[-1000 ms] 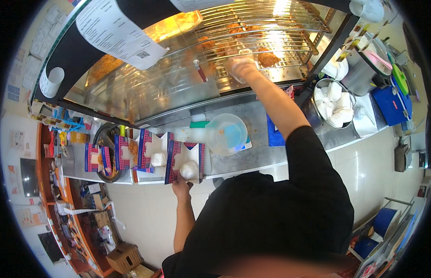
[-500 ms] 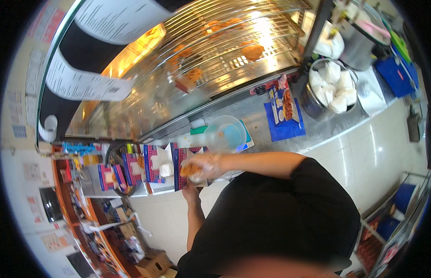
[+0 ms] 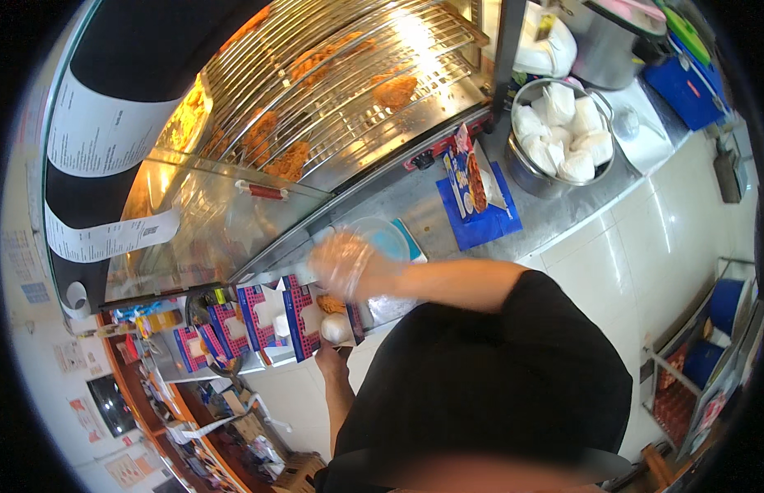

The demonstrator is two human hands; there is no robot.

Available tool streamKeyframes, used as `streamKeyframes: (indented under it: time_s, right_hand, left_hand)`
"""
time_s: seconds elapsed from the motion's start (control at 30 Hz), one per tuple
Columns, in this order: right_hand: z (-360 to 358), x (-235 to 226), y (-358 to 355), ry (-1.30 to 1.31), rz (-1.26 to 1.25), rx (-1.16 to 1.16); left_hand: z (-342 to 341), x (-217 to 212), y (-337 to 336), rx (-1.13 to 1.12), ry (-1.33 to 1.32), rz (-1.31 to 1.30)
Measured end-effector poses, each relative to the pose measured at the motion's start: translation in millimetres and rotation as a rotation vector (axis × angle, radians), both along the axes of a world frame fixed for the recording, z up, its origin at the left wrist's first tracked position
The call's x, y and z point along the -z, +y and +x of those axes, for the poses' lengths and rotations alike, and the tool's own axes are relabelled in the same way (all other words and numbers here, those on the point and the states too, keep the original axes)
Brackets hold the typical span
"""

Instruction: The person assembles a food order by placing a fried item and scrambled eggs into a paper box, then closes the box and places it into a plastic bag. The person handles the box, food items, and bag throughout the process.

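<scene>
My left hand (image 3: 333, 361) grips the near edge of a blue and pink cardboard food box (image 3: 299, 322), its fingers partly hidden by the box. Inside lie a piece of fried chicken (image 3: 331, 304) and a round white wrapped bundle (image 3: 336, 329). My right hand (image 3: 346, 264), in a clear plastic glove, hovers just beyond the box, near a clear round tub (image 3: 382, 238). Motion smears its fingers, and nothing held shows in it. Several more open boxes stand in a row to the left, one of them a box (image 3: 258, 311) with another white bundle inside.
Ahead is a heated glass cabinet with wire racks (image 3: 349, 90) of fried chicken; its glass door (image 3: 209, 218) juts over the counter. To the right are a blue sheet (image 3: 482, 230) under a printed carton (image 3: 474, 177) and a steel pot (image 3: 536, 177) of white wrapped bundles.
The fried chicken that was in my right hand now lies in the box. My right hand has moved up and away from the box; my left hand stays at its near edge. The view has shifted.
</scene>
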State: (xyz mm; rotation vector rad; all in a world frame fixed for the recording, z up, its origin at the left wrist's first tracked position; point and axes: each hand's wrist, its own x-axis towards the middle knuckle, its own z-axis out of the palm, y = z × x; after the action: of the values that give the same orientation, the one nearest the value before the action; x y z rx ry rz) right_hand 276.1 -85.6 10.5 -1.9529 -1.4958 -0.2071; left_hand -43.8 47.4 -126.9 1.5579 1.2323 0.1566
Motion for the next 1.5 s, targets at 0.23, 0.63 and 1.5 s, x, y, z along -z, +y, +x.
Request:
streamKeyframes:
  time_s: [0.23,0.63,1.5]
  right_hand:
    - [225,-31,-9,-0.123,-0.305,0.839]
    - [340,17,72,0.026,-0.666,0.588]
    - [-119,-72,182,0.445,-0.713,-0.323]
  left_hand:
    - [14,2,-29,-0.508,-0.164,-0.22]
    - [17,6,-40,-0.413,-0.193,-0.033]
    - [1,13,107,-0.594,-0.024,0.306]
